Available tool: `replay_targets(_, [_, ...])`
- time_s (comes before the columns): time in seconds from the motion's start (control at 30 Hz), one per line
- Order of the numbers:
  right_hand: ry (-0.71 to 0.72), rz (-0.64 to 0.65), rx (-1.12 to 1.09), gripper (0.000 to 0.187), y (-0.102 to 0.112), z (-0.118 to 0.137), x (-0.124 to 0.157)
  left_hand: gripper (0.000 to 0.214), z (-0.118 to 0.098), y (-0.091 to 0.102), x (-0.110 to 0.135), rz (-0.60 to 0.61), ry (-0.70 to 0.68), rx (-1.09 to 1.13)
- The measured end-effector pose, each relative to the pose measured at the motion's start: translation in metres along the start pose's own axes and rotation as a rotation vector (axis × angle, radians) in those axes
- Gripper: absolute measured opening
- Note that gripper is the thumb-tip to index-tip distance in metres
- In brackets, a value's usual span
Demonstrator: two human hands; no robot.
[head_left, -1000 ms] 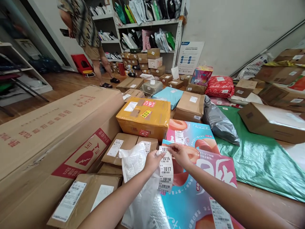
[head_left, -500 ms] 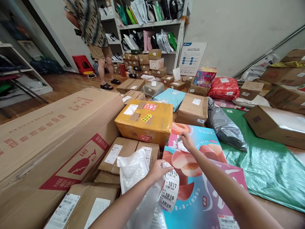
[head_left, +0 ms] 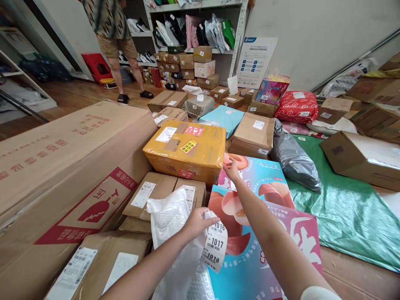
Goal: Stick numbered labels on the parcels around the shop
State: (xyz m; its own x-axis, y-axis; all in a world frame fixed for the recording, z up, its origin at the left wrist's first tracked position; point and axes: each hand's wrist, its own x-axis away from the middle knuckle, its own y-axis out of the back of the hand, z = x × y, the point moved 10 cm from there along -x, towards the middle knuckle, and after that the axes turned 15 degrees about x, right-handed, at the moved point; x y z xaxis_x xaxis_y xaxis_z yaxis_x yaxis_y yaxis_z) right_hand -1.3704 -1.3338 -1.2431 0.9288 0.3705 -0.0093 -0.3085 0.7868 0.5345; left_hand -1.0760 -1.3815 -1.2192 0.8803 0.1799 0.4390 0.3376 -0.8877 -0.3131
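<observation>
My left hand (head_left: 198, 223) is closed in a pinch on a curled strip of number labels (head_left: 215, 243), with 1016, 1017 and 1018 readable. Below that hand lies a white bubble mailer (head_left: 173, 223). My right hand (head_left: 231, 168) reaches forward onto the far peach-printed box (head_left: 268, 168), its fingers apart and touching the box near its left edge. A white shipping label on that box is partly hidden by the hand. Close in front lies another blue and pink peach-printed box (head_left: 231, 208), under my right forearm.
A yellow taped parcel (head_left: 184, 150) stands just left of my right hand. A long brown carton (head_left: 78, 166) fills the left side. Brown boxes (head_left: 153, 191), a grey bag (head_left: 295, 160) and a green sheet (head_left: 340, 208) lie around. A person (head_left: 115, 46) stands near the shelves.
My right hand has moved left along the far peach box; the small 1015 label it held is no longer visible. My left hand keeps the label strip. The view has shifted slightly.
</observation>
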Motion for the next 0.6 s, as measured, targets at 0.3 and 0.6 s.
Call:
replay_targets(0.3, [-0.013, 0.161, -0.146, 0.033, -0.004, 0.04, 0.069, 0.035, 0.003, -0.012, 0.008, 0.035, 0.017, -0.037])
replay_targets(0.6, [0.179, 0.614, -0.07, 0.031, -0.021, 0.087, 0.264, 0.039, -0.005, 0.034, 0.08, -0.1, -0.234, -0.146])
